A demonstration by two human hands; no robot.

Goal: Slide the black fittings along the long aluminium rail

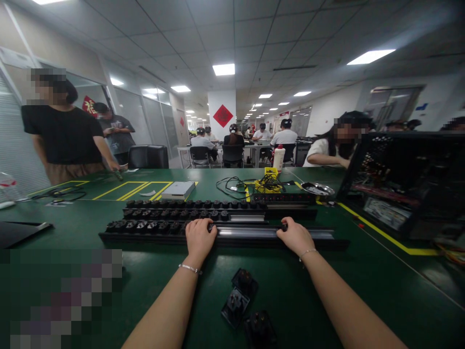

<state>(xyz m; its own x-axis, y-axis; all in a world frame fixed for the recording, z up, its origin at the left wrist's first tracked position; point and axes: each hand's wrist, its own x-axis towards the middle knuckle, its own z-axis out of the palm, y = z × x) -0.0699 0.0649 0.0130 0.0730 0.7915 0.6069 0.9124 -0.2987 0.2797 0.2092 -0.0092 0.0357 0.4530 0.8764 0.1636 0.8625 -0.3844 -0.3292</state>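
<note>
Nearest me on the green table lies a long black rail [250, 232] with a shiny channel; round black parts [145, 226] fill its left portion. My left hand [200, 236] is closed on a small black part at the end of that row. Further right, my right hand [296, 236] pinches a dark piece at the channel, too small to make out. Behind stand two more rails, the middle one [247, 218] and the back one [290, 212], both carrying black parts. Several loose black plug-like parts [236, 303] lie between my forearms.
An open computer case [392, 194] stands at the right, near a metal dish [317, 189]. Black cables [232, 186], a yellow holder [271, 172], a bottle [278, 159] and a silver box [178, 190] sit farther back. People are at the far left and right.
</note>
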